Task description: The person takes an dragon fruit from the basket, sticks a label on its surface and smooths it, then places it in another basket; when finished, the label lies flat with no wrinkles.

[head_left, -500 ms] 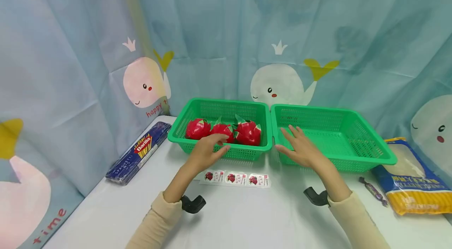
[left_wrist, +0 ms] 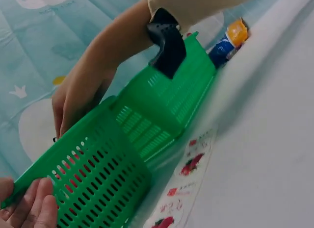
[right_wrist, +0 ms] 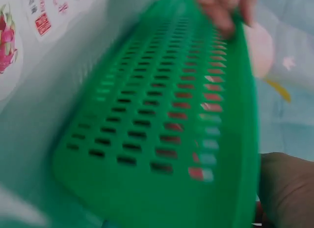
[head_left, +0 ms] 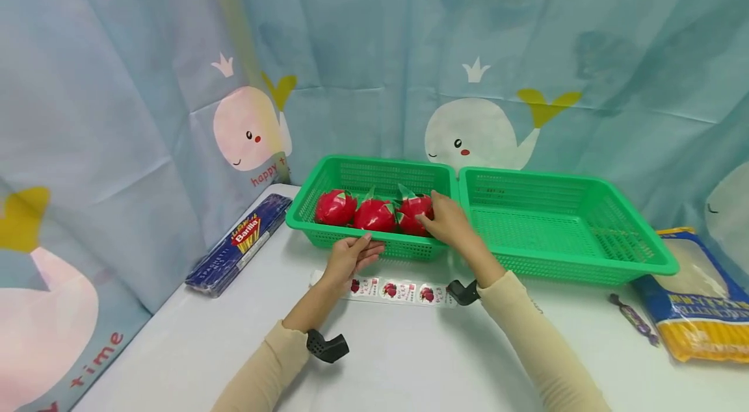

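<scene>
Three red dragon fruits lie in the left green basket (head_left: 328,236): a left one (head_left: 335,207), a middle one (head_left: 374,216) and a right one (head_left: 414,212). My left hand (head_left: 346,258) pinches the front rim, thumb on top and fingers against the outer wall; those fingers (left_wrist: 37,203) show in the left wrist view. My right hand (head_left: 450,220) reaches over the rim and grips the right dragon fruit, thumb in front and fingers behind. In the right wrist view the basket wall hides most of that hold. A strip of dragon fruit stickers (head_left: 404,292) lies in front of the basket.
A second green basket (head_left: 544,223) stands against the first one's right side. A blue spaghetti pack (head_left: 240,243) lies at left. At right are a wrapped candy (head_left: 634,319) and a blue-and-yellow bag (head_left: 702,301). A whale-print curtain (head_left: 363,74) hangs behind.
My right hand has moved left from over the right basket to the right dragon fruit and taken hold of it. My left hand has come down onto the left basket's front rim.
</scene>
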`<state>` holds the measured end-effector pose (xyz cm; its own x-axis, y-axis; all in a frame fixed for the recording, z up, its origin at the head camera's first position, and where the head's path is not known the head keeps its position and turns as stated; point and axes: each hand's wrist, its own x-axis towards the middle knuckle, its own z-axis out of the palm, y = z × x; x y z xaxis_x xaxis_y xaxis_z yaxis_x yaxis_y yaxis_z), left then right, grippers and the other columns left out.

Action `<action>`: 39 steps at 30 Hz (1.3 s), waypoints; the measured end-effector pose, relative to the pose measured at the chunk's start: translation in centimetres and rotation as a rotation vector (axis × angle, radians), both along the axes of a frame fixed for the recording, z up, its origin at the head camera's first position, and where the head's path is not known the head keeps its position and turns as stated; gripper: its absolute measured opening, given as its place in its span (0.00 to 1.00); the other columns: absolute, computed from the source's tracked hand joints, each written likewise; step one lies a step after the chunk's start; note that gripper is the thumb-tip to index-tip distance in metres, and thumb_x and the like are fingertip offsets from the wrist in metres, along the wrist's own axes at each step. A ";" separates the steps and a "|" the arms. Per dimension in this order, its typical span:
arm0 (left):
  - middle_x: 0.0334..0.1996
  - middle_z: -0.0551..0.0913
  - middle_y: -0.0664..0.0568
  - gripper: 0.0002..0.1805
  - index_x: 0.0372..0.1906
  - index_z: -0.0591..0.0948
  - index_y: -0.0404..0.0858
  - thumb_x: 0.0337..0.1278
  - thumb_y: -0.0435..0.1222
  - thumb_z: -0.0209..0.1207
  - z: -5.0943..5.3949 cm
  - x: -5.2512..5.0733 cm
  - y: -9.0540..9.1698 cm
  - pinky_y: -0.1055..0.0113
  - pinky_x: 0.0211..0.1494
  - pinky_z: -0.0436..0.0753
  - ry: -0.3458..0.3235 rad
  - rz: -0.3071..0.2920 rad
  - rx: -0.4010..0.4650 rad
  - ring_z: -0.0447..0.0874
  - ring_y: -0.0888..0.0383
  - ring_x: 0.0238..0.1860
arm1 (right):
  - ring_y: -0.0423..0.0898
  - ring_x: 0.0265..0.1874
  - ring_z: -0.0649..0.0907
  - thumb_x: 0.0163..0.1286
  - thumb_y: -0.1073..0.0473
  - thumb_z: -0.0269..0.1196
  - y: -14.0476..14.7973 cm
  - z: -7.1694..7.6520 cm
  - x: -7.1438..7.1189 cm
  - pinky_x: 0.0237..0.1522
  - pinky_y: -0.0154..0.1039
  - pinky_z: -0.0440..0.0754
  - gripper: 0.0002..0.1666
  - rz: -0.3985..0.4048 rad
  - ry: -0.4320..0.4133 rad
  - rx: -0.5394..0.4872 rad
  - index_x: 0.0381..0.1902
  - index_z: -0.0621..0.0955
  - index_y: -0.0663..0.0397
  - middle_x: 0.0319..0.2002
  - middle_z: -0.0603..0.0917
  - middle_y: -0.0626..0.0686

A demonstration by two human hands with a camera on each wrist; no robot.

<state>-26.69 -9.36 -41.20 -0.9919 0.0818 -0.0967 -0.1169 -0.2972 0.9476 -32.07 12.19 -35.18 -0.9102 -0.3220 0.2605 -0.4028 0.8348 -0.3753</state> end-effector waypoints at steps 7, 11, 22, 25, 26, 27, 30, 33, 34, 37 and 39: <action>0.31 0.86 0.50 0.18 0.46 0.74 0.25 0.61 0.37 0.55 -0.1 0.1 0.1 0.72 0.40 0.82 0.003 0.045 0.112 0.87 0.60 0.34 | 0.66 0.64 0.62 0.60 0.48 0.63 -2.6 -0.6 -1.4 0.63 0.57 0.64 0.48 -0.102 -0.116 -0.053 0.64 0.57 0.77 0.64 0.63 0.71; 0.31 0.86 0.51 0.13 0.43 0.75 0.28 0.61 0.37 0.55 -0.3 0.1 0.0 0.72 0.40 0.82 0.015 0.030 0.135 0.87 0.60 0.35 | 0.66 0.61 0.66 0.57 0.46 0.65 -2.6 -1.3 -2.4 0.60 0.56 0.68 0.51 -0.117 -0.173 -0.061 0.64 0.58 0.75 0.62 0.65 0.70; 0.31 0.86 0.50 0.18 0.47 0.73 0.25 0.61 0.37 0.55 -0.2 0.5 0.5 0.72 0.41 0.82 0.025 0.067 0.121 0.86 0.61 0.34 | 0.66 0.63 0.63 0.50 0.39 0.68 -3.3 -2.3 -3.8 0.61 0.59 0.66 0.61 -0.190 -0.219 0.046 0.69 0.52 0.65 0.67 0.58 0.66; 0.31 0.86 0.50 0.19 0.47 0.73 0.24 0.61 0.38 0.55 -0.2 0.4 0.6 0.72 0.41 0.82 0.019 0.076 0.113 0.86 0.61 0.34 | 0.69 0.60 0.65 0.49 0.38 0.68 -3.4 -2.3 -3.9 0.56 0.59 0.70 0.61 -0.217 -0.226 0.072 0.69 0.53 0.63 0.66 0.59 0.67; 0.30 0.86 0.51 0.19 0.47 0.73 0.24 0.61 0.38 0.55 -0.2 0.4 0.6 0.72 0.40 0.82 0.020 0.075 0.114 0.86 0.61 0.34 | 0.69 0.60 0.65 0.48 0.38 0.68 -3.4 -2.3 -3.9 0.55 0.60 0.71 0.61 -0.222 -0.224 0.083 0.69 0.53 0.63 0.65 0.59 0.67; 0.30 0.86 0.51 0.19 0.46 0.73 0.24 0.61 0.38 0.55 -0.2 0.4 0.7 0.73 0.39 0.82 0.022 0.075 0.115 0.86 0.61 0.33 | 0.70 0.59 0.66 0.48 0.37 0.68 -3.4 -2.3 -3.9 0.55 0.60 0.72 0.60 -0.225 -0.217 0.093 0.68 0.54 0.63 0.65 0.60 0.67; 0.30 0.86 0.50 0.19 0.47 0.72 0.24 0.61 0.38 0.55 -0.1 0.4 0.7 0.73 0.39 0.82 0.029 0.072 0.110 0.86 0.61 0.33 | 0.68 0.57 0.68 0.49 0.40 0.68 -3.3 -2.2 -4.1 0.53 0.59 0.73 0.55 -0.221 -0.173 0.067 0.65 0.59 0.65 0.62 0.64 0.68; 0.31 0.86 0.49 0.19 0.46 0.73 0.24 0.61 0.37 0.55 -0.1 0.4 0.6 0.73 0.39 0.82 0.033 0.081 0.108 0.86 0.61 0.33 | 0.64 0.53 0.72 0.49 0.43 0.69 -3.1 -2.2 -4.3 0.53 0.56 0.72 0.48 -0.184 -0.077 0.021 0.59 0.66 0.68 0.55 0.71 0.67; 0.31 0.86 0.49 0.18 0.46 0.73 0.24 0.61 0.37 0.55 -0.1 0.4 0.6 0.73 0.39 0.82 0.034 0.084 0.109 0.86 0.61 0.33 | 0.62 0.51 0.73 0.49 0.44 0.69 -3.0 -2.2 -4.3 0.53 0.55 0.71 0.46 -0.171 -0.044 0.001 0.58 0.68 0.68 0.53 0.72 0.67; 0.31 0.86 0.50 0.18 0.45 0.73 0.25 0.61 0.37 0.55 -0.2 0.4 0.6 0.72 0.39 0.82 0.035 0.082 0.112 0.87 0.60 0.34 | 0.60 0.49 0.74 0.49 0.47 0.69 -2.8 -2.2 -4.4 0.50 0.54 0.71 0.42 -0.141 0.046 -0.065 0.55 0.71 0.69 0.51 0.74 0.65; 0.31 0.86 0.50 0.18 0.46 0.74 0.25 0.61 0.37 0.55 -0.3 0.4 0.5 0.72 0.40 0.82 0.036 0.075 0.116 0.87 0.60 0.35 | 0.61 0.49 0.73 0.49 0.48 0.69 -2.6 -2.1 -4.3 0.47 0.53 0.75 0.41 -0.125 0.087 -0.117 0.56 0.71 0.69 0.52 0.74 0.66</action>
<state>-26.25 -8.89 -41.49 -0.9984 0.0154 -0.0549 -0.0563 -0.4112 0.9098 -36.36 9.63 -37.30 -0.9137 -0.1709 0.3687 -0.3339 0.8329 -0.4414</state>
